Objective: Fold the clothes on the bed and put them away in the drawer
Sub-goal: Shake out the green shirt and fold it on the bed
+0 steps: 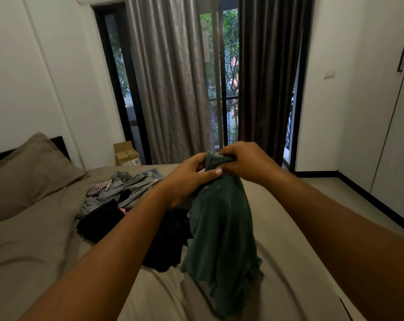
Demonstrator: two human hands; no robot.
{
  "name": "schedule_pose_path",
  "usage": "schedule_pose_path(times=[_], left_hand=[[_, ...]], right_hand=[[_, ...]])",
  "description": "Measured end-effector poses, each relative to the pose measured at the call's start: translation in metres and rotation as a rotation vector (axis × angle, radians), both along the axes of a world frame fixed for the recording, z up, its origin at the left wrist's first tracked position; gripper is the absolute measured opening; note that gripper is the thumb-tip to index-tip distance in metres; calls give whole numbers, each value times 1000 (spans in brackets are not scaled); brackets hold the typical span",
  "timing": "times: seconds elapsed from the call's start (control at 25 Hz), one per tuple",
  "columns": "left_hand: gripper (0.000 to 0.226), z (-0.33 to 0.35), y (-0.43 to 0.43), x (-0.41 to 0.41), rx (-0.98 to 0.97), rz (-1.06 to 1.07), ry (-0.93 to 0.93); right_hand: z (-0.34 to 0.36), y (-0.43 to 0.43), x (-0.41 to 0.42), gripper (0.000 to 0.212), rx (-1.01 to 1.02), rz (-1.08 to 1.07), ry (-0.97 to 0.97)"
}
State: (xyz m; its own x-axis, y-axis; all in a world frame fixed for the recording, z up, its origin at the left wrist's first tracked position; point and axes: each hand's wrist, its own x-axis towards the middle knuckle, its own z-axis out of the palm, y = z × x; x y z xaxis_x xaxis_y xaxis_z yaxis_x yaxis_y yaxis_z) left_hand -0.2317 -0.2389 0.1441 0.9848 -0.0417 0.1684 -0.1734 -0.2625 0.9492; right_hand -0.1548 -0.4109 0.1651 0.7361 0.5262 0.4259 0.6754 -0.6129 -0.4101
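Both hands are gripping one green garment (221, 228) at its top, above the bed (45, 251) | left hand (191, 177) is pinching with thumb over fabric | right hand (245, 162) is closing on bunched edge | garment is hanging down, hem brushing sheet | pile of clothes (117, 195) is lying left, near pillow (27, 174)

Both forearms bare, extended forward and converging at mid-frame, hands raised close together at equal height. Left hand (191, 174): fingers curled, thumb laid flat across the front of the green garment (221, 228), pinching its top edge. Right hand (240, 159): knuckles up, fingers closed over the same edge, nearly touching the left.
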Motion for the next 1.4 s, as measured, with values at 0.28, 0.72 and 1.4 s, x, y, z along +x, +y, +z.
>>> schedule_pose_path(times=[0.28, 0.72, 1.4], left_hand=[[56, 1, 24, -17, 566, -167, 630], [54, 39, 14, 7, -203, -38, 163], [36, 17, 36, 2, -338, 69, 207]], right_hand=[[35, -23, 11, 5, 666, -72, 221], [13, -5, -20, 41, 372, 50, 549], [-13, -27, 12, 20, 332, -264, 166]])
